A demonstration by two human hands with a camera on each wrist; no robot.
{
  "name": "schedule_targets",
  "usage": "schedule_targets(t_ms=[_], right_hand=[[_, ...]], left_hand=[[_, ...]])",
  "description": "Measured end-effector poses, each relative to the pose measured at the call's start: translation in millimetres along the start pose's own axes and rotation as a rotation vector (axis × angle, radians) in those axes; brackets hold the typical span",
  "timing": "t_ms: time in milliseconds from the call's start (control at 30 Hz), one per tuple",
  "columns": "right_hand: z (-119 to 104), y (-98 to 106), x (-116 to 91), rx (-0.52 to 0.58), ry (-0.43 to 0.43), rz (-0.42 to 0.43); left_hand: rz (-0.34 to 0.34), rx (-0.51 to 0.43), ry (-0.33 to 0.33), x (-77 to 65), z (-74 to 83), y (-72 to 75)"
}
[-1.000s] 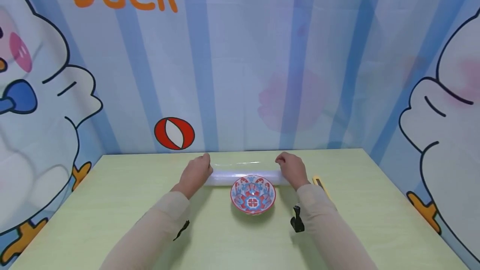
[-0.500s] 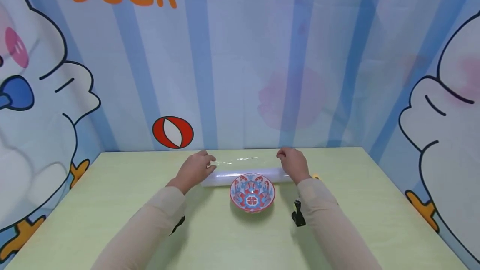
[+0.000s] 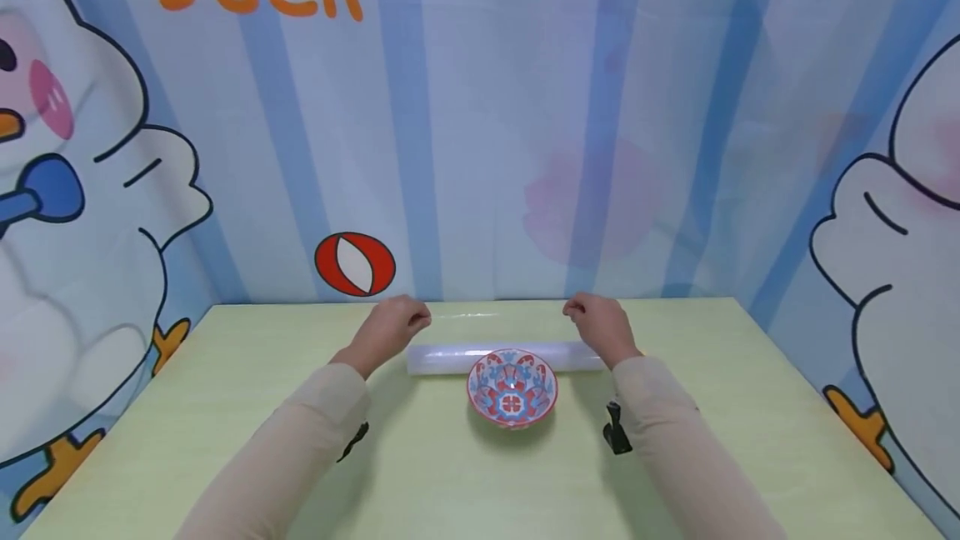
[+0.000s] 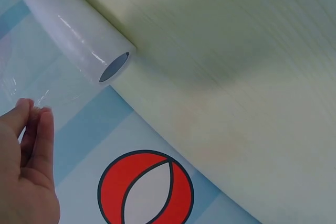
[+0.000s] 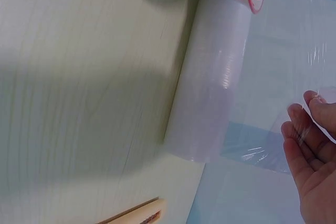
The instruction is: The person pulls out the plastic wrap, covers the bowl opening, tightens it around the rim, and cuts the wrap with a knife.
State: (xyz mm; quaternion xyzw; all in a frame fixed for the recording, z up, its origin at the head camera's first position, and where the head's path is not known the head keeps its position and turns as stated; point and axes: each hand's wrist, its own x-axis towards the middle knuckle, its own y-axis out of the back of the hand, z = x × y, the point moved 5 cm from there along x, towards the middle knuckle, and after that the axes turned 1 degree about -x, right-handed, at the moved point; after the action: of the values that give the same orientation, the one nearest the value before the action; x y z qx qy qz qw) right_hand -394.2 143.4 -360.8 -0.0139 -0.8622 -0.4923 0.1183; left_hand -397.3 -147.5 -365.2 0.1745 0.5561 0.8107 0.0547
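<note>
A roll of cling film [image 3: 442,359] lies crosswise toward the back of the table, its hollow core showing in the left wrist view. Clear film [image 5: 273,77] stretches from the roll to both hands. My left hand [image 3: 388,328] pinches one corner of the loose edge between thumb and fingertips. At the other corner, my right hand [image 3: 604,330] holds the film with thumb and bent fingers. Both hands are raised beyond the roll. In front of the roll, a patterned red, blue and white bowl [image 3: 512,390] stands upright, overlapping the roll's middle from the head camera.
An orange-yellow handle [image 5: 139,214], possibly a utility knife, lies near the roll's right end, mostly hidden by the right arm in the head view. Behind the table's far edge hangs a striped blue curtain [image 3: 487,148] with duck prints.
The left hand loosens its fingers, then pinches the film again slightly farther left. Both hands move a little away from the roll, drawing the film's edge toward the back of the table.
</note>
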Motion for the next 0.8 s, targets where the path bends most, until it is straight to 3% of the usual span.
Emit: schedule_targets(t_ms=[267, 600, 800], right_hand=[[2.5, 8.0, -1.1, -0.016, 0.003, -0.033], [-1.7, 23.0, -0.5, 0.003, 0.025, -0.03], [-7.0, 31.6, -2.2, 0.018, 0.055, -0.048]], left_hand=[[-0.01, 0.0, 0.008, 1.1, 3.8, 6.5], [0.047, -0.025, -0.047, 2.1, 11.7, 28.6], [0.044, -0.024, -0.036, -0.2, 13.9, 37.7]])
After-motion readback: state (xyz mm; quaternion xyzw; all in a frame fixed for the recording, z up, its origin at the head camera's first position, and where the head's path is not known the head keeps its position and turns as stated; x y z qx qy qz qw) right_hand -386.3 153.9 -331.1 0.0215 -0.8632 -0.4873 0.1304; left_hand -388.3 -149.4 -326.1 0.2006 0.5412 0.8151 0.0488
